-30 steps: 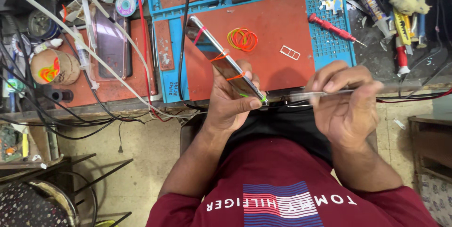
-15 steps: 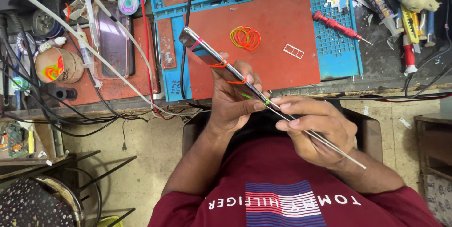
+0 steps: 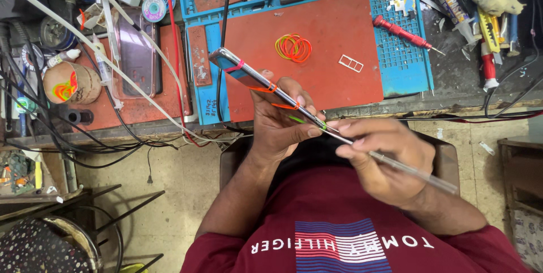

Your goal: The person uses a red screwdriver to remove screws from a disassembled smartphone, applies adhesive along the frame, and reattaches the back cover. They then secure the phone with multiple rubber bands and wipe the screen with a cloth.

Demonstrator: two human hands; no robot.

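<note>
Cluttered workbench [image 3: 452,89] carries red mat [image 3: 317,75], screwdriver [image 3: 399,31].

The right hand [image 3: 384,157] has drawn its thin tool [image 3: 416,174] lower.

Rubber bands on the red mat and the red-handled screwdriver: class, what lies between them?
In the head view, a small white rectangular frame lies on the red mat between the rubber bands and the red-handled screwdriver.

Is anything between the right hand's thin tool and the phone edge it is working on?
Nothing visible. The right hand holds the thin tool with its tip at the phone, held by the left hand; rubber bands wrap it farther up.
</note>
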